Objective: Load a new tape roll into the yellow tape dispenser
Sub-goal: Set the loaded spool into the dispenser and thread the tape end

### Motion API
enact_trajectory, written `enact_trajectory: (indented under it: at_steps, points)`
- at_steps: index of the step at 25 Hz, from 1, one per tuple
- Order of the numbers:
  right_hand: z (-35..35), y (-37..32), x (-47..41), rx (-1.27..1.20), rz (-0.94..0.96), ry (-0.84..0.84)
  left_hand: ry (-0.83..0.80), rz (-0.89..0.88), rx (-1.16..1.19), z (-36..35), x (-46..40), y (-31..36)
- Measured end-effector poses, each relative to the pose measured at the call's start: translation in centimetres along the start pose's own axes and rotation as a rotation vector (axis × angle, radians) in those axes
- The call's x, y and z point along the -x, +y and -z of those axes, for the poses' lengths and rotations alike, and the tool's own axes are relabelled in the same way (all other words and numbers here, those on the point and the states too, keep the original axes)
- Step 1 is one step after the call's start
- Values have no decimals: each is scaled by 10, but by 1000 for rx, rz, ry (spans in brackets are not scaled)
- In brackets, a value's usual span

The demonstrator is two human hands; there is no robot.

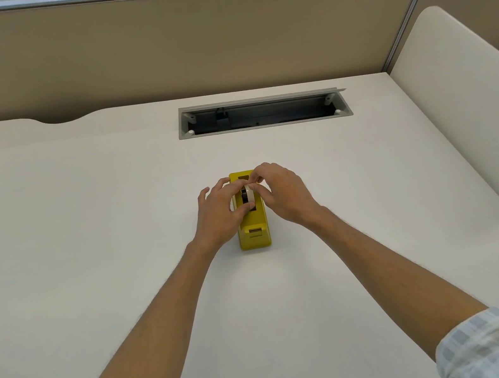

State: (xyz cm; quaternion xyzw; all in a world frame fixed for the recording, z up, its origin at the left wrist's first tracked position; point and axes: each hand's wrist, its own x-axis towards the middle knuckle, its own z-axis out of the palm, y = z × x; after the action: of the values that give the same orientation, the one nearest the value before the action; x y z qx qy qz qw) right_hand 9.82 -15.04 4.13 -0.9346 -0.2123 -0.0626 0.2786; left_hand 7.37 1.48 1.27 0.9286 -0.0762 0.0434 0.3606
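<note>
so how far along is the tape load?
Done: the white tape roll with its dark core stands on edge in the slot of the yellow plastic tape dispenser on the cream desk. In hand: both hands, left and right, pinch the roll. Whether it is fully seated cannot be told. Left: no tape shows at the cutter end nearest the camera.

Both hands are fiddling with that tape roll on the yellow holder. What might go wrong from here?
The tape roll stands on edge in the slot of the yellow dispenser, pinched between the left hand and right hand. It might seat crooked and jam instead of turning freely. Neither hand braces the dispenser's base, so pressing down could slide or tip it on the smooth desk. Fingers cover the slot, so I cannot tell whether the roll is fully seated.
</note>
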Motion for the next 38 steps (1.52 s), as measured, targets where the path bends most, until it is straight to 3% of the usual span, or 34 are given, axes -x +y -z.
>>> enact_trajectory:
  at_steps: [10, 27, 38]
  points:
    - [-2, -1, 5, 37, 3, 47, 3, 46, 185, -11, 4, -3]
    - [7, -12, 3, 187, 75, 24, -60, 117, 171, -15, 2, -10]
    - [8, -20, 9, 208, 133, 66, -189, 75, 311, 1, 7, -5]
